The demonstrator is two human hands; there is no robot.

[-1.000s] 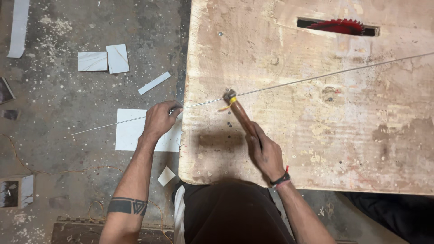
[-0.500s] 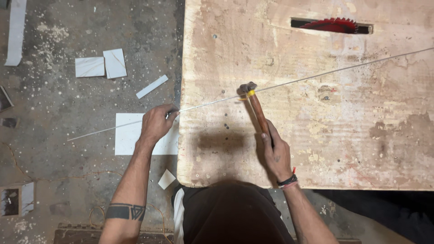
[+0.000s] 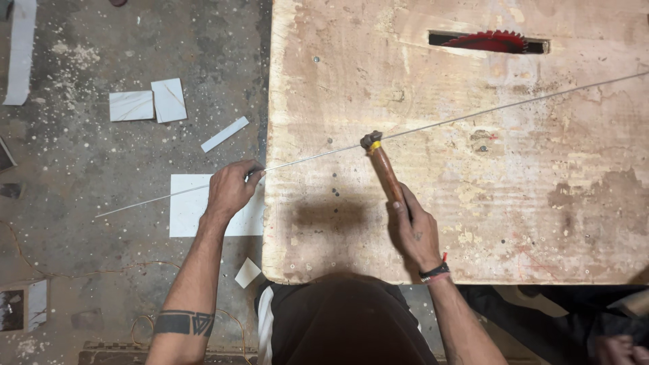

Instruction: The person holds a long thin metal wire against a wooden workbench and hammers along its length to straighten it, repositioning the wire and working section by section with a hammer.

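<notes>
A long thin metal rod [image 3: 433,127] lies slantwise across the worn wooden desk [image 3: 541,223], its lower end reaching out past the desk's left edge over the floor [image 3: 81,176]. The left hand [image 3: 230,189] pinches the rod just off that edge. The right hand [image 3: 412,230] is clenched round the wooden handle of a hammer [image 3: 382,165], whose head rests on the rod between the two hands.
</notes>
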